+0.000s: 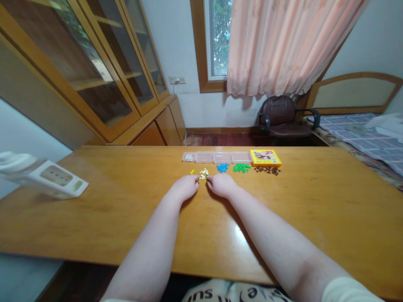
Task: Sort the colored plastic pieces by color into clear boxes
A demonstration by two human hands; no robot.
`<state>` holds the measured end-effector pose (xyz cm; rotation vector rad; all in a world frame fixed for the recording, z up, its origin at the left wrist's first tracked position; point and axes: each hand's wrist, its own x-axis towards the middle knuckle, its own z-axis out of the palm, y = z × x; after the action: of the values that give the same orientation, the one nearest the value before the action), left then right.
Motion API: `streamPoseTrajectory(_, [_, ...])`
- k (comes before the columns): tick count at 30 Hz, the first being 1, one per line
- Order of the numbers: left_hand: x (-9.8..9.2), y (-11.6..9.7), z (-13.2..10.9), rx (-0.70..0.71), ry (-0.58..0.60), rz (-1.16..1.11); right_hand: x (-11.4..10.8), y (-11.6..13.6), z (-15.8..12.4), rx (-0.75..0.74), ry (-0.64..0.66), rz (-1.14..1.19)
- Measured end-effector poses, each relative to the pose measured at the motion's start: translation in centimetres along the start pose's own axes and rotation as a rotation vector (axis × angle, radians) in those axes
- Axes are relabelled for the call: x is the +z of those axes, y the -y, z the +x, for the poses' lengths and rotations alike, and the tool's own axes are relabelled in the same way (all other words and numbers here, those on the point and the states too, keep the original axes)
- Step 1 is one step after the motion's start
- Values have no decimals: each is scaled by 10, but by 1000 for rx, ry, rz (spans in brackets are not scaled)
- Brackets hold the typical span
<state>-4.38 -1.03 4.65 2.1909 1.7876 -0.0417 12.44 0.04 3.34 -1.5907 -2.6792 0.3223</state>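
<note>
A small heap of cream and yellow pieces [204,171] lies on the wooden table, with my hands on either side of it. My left hand [185,188] touches its left edge, fingers curled together at the tips. From the right, my right hand [222,185] reaches the same heap, its fingers also drawn together. Whatever is between the fingertips is too small to make out. A single bright yellow piece [192,172] sits just beyond my left hand. Farther right are separate heaps of blue pieces [222,167], green pieces [242,167] and brown pieces [267,170].
Behind the heaps stand a row of clear plastic compartments [222,157] and a yellow box [266,157]. A white appliance [53,176] occupies the left of the table [126,218]. Beyond the table are a brown chair [280,115], a glass-fronted cabinet [122,71] and a bed [355,134].
</note>
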Motion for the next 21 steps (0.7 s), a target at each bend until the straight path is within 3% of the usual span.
streamPoseTrajectory(7, [6,-8,-11,-28,221,26,0,-1,-2,-99,1,-8])
streamPoseTrajectory(14, [3,-23,-21,-49,270,49,2,-13,3,22,-119,178])
streamPoseTrajectory(21, [5,-37,-19,-86,280,101,10,-18,9,25,-143,301])
